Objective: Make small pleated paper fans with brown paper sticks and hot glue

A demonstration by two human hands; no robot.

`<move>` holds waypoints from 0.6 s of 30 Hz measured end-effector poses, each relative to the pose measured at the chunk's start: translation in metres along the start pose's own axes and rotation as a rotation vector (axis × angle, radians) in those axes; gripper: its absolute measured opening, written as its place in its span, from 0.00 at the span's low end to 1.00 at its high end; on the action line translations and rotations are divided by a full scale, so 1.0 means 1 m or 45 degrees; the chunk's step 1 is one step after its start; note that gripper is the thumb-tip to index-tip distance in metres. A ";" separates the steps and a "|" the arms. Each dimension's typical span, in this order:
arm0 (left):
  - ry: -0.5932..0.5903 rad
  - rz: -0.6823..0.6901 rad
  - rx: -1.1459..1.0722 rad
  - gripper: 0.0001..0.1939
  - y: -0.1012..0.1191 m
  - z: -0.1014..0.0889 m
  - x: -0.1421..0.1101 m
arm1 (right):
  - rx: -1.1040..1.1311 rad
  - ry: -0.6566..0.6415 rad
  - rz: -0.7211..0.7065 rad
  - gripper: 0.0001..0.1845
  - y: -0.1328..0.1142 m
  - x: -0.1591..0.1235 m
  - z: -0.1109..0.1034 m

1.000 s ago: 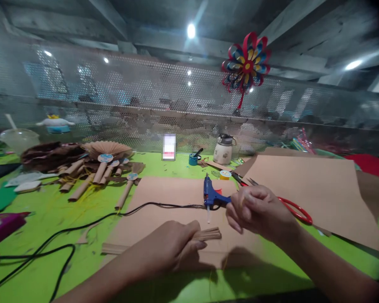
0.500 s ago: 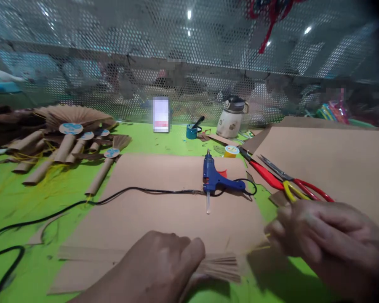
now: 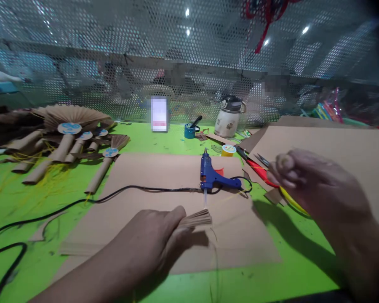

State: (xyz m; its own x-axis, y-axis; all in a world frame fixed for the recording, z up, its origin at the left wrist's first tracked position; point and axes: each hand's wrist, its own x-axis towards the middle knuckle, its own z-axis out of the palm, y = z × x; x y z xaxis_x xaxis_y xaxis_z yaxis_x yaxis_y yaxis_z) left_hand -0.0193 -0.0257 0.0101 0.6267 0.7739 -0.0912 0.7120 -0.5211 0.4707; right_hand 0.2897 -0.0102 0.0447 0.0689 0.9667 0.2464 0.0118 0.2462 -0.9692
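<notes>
My left hand (image 3: 154,235) is closed around a narrow stack of pleated brown paper (image 3: 197,219), its folded end sticking out to the right. At the right, my raised right hand (image 3: 306,172) pinches a thin yellow thread (image 3: 258,167). Parts of the thread run between the hand and the folded paper, and loose strands hang below it. Under my left hand lies a large brown paper sheet (image 3: 151,172). A blue glue gun (image 3: 212,174) with a clear glue stick rests on that sheet. Scissors (image 3: 262,160) are mostly hidden behind my right hand.
A red-handled cutter (image 3: 259,170) and a yellow thread spool (image 3: 228,150) lie beyond the sheet. A black cord (image 3: 113,195) crosses leftward. Finished paper fans (image 3: 69,126) are piled at left. Farther back stand a phone (image 3: 159,113), a teal jar (image 3: 190,131) and a bottle (image 3: 226,122).
My left hand has lifted the folded paper up and away from me, slightly leftward. My right hand has risen with the thread and now covers much of the scissors.
</notes>
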 end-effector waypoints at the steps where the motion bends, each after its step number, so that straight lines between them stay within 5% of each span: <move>1: 0.019 -0.007 -0.006 0.20 -0.002 0.000 0.001 | -0.098 -0.007 0.003 0.12 0.004 0.006 -0.001; 3: 0.036 -0.037 0.006 0.20 -0.005 -0.002 0.003 | -0.540 0.070 -0.020 0.11 0.013 0.019 -0.009; 5: 0.069 -0.077 0.033 0.20 -0.006 -0.005 0.003 | -0.964 0.319 -0.190 0.09 0.019 0.027 -0.017; 7: 0.129 -0.081 0.039 0.20 -0.006 -0.009 0.003 | -1.091 0.470 -0.373 0.09 0.017 0.026 -0.014; 9: 0.194 -0.049 0.012 0.20 -0.006 -0.012 0.001 | -0.963 0.449 -0.501 0.09 0.009 0.014 0.003; 11: 0.238 -0.039 -0.017 0.20 -0.006 -0.015 0.000 | -0.675 0.118 -0.335 0.10 0.001 -0.004 0.032; 14: 0.219 -0.106 -0.014 0.20 -0.008 -0.017 0.000 | -0.181 -0.487 0.268 0.14 0.003 -0.032 0.081; 16: 0.212 -0.124 -0.001 0.19 -0.011 -0.018 0.001 | 0.211 -0.693 0.605 0.17 0.014 -0.044 0.104; 18: 0.234 -0.107 0.013 0.19 -0.015 -0.019 0.002 | 0.465 -0.778 0.702 0.21 0.026 -0.048 0.113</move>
State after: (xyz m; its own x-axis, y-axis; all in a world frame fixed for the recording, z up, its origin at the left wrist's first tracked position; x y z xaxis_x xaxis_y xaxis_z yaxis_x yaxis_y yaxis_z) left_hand -0.0352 -0.0097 0.0189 0.4975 0.8668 0.0324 0.7630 -0.4551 0.4589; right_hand 0.1738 -0.0427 0.0083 -0.5727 0.7970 -0.1921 -0.1906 -0.3573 -0.9143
